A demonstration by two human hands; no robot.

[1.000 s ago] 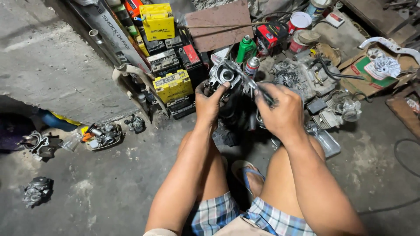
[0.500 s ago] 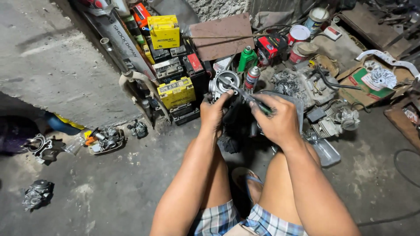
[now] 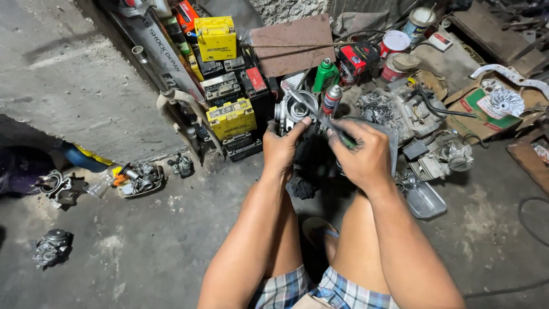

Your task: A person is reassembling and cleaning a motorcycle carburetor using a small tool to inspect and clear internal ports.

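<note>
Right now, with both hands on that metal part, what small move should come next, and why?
Probably keep the left hand steadying the carburetor while the right hand works its slim tool further in: the tool's tip already sits at the round opening.

The batteries (image 3: 230, 117) by the wall are yellow and black. The spray can (image 3: 325, 74) is green, and the smaller can (image 3: 331, 99) beside it has a red cap. The shorts (image 3: 320, 292) have a blue and white check pattern. The metal part (image 3: 294, 109) is silver-grey. The floor (image 3: 143, 246) is grey.
</note>
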